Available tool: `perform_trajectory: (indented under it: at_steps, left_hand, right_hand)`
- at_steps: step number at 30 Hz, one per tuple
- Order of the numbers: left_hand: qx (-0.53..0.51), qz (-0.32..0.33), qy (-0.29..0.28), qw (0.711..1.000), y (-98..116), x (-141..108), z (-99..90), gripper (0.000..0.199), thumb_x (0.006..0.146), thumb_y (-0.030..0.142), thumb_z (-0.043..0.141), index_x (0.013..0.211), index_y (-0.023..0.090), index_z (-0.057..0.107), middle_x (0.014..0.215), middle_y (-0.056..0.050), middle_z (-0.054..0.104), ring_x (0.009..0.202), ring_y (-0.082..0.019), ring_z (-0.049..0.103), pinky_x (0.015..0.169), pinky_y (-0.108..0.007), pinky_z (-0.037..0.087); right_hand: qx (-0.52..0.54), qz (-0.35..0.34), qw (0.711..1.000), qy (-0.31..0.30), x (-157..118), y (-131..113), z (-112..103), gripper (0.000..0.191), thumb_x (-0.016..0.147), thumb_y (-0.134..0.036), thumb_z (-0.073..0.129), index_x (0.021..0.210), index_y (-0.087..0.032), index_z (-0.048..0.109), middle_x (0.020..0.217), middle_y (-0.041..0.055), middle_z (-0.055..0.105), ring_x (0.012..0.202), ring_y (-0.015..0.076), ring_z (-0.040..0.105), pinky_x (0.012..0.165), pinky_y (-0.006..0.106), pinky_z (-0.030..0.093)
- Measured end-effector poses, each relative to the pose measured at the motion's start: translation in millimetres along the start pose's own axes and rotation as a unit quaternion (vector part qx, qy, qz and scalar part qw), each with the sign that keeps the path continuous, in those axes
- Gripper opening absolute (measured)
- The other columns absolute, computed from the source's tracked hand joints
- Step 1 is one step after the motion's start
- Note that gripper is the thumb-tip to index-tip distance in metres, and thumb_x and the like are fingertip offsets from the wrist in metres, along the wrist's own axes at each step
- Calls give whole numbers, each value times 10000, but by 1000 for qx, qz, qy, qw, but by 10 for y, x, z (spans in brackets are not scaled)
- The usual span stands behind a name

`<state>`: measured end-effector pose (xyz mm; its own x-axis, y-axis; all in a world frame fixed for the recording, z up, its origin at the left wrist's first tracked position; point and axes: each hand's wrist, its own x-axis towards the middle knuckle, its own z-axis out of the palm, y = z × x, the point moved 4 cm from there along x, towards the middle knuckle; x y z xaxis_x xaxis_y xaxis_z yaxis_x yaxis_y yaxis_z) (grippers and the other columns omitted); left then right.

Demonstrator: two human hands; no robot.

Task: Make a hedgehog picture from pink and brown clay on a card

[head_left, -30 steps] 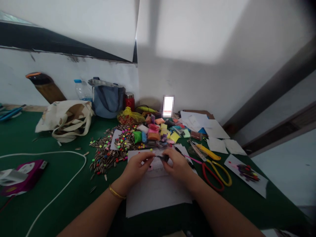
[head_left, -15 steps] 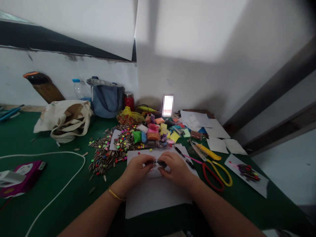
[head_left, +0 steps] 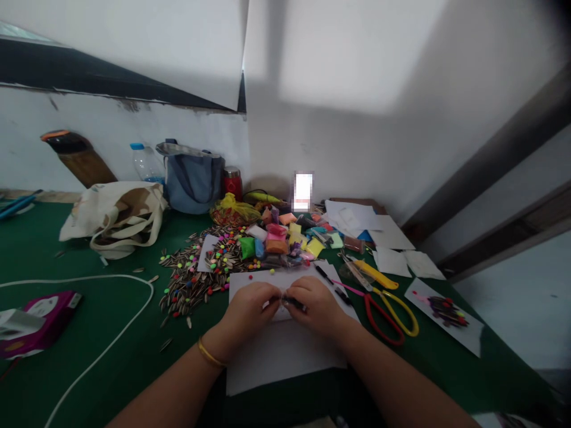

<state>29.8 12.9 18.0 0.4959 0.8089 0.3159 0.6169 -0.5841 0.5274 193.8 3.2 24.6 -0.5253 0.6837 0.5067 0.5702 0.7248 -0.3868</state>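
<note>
My left hand and my right hand meet above a sheet of white paper, fingertips pinched together. Between them is a small dark and transparent item, partly hidden by my fingers, so I cannot tell exactly what it is. A gold bangle circles my left wrist. To the left of the paper lies a heap of striped sunflower seeds mixed with bright beads. Beyond my hands sit colourful packets of modelling clay.
Red-and-yellow-handled scissors and a yellow utility knife lie to the right on the green table mat. Loose papers stand behind them. A canvas tote bag, a blue bag and a white cable lie to the left.
Both hands have drawn slightly nearer to me and closer together, still pinching the small item. The view has shifted very little.
</note>
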Motion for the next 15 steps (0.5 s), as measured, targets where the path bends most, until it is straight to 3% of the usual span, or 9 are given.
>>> perform_trajectory:
  at_steps: [7,15]
  left_hand:
    - [41,27,-21,999,48,7,-10,85,855,158,520,826,203,587,810,-20,632,778,-174,562,685,-275,398]
    - [72,36,-30,996,92,13,-19,196,916,199,446,761,193,565,778,-30,596,750,-175,534,648,-278,366]
  right_hand:
    - [3,7,1000,4,10,12,1,55,806,-180,612,852,-203,633,857,56,662,821,201,583,764,343,431]
    - [-2,-2,1000,8,19,3,-7,53,806,-193,615,854,-199,635,849,55,660,813,199,577,750,341,426]
